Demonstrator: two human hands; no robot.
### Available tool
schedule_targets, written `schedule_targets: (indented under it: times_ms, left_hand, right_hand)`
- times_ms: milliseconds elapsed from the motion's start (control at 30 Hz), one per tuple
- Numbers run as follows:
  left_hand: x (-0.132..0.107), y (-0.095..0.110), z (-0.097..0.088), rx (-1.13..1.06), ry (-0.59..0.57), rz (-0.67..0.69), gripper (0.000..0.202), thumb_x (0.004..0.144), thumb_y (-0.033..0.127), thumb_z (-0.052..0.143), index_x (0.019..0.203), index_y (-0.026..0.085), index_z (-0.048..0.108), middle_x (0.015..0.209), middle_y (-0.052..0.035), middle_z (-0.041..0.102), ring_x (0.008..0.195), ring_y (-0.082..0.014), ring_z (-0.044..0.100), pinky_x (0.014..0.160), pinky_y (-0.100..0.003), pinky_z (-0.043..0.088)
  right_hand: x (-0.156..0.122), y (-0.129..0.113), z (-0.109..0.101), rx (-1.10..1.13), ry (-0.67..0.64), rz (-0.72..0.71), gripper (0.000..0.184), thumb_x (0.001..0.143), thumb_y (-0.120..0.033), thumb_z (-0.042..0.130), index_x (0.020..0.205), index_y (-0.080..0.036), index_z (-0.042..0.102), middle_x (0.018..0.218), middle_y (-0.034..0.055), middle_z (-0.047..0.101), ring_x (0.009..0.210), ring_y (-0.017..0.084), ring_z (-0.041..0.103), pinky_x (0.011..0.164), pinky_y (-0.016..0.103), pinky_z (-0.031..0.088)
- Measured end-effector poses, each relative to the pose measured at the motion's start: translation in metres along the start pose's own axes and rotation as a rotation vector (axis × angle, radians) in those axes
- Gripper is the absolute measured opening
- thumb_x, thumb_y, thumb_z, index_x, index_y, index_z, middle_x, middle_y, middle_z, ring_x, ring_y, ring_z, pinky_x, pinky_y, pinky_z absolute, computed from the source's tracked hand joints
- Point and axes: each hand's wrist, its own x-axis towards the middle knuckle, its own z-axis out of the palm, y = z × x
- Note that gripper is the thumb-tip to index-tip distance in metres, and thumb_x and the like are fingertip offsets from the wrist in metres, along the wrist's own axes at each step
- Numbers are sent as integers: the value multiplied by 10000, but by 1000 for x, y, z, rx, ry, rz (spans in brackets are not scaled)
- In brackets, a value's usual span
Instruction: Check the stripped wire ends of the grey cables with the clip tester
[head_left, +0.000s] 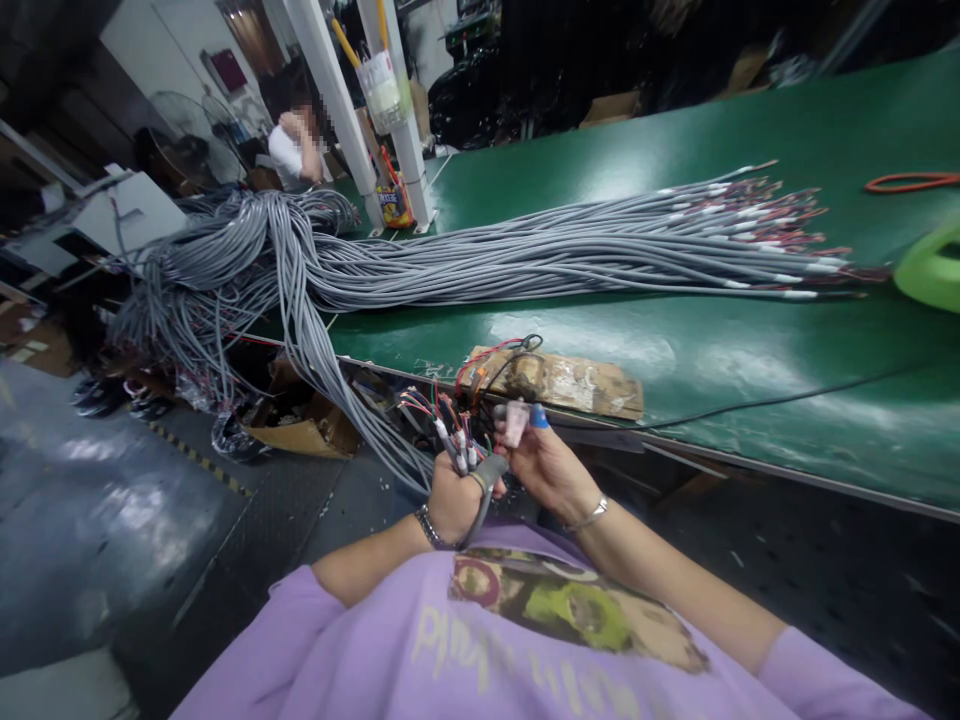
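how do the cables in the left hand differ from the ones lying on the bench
Size: the held bunch is much thinner than the bench bundle. Pose: the held bunch is gathered in the left hand, while the bench bundle lies stretched along the bench. Ends: the held bunch's sit close together; the bench bundle's fan out. Both are grey, with white bands and coloured wires at the ends.

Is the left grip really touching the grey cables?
Touching. The head view shows the left grip closed around some grey cables, with their ends sticking out above it.
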Motion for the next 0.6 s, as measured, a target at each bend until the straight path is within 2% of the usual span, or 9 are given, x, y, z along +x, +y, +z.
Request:
schedule_targets:
  times_ms: [200, 333, 467, 600]
  left_hand:
    - [-3, -5, -8, -5, -15, 35, 404, 665, 490, 745, 459, 181, 585, 429, -11, 584, 408, -118, 524, 465, -242, 425]
    - [-4, -9, -12, 3, -10, 27, 422, 672, 514, 731, 457, 182, 583, 424, -13, 579, 414, -122, 524, 472, -245, 429]
    - [-3, -9, -13, 29, -43, 15, 446, 676, 540, 717, 451, 180, 580, 425, -18, 575, 422, -125, 517, 472, -247, 420]
    - [-3, -8, -14, 73, -81, 15, 440, 681, 519, 723, 448, 175, 578, 432, -18, 573, 429, -118, 509, 471, -242, 394]
  right_hand:
    - [-5, 4, -13, 3, -29, 39, 476, 552, -667, 760, 766, -248, 689, 714, -5, 666, 617, 139, 553, 578, 257, 451]
    - [-17, 5, -17, -99, -113, 66, 413, 583, -581, 789, 761, -221, 692, 705, 11, 656, 598, 135, 538, 568, 263, 439]
    - [-30, 3, -9, -256, -221, 51, 401, 603, -522, 806, 794, -189, 689, 608, -4, 612, 574, 143, 549, 579, 281, 427]
    - [-32, -3, 0, -382, -199, -3, 362, 587, -473, 828, 769, -195, 684, 589, -20, 628, 525, 131, 541, 583, 286, 422]
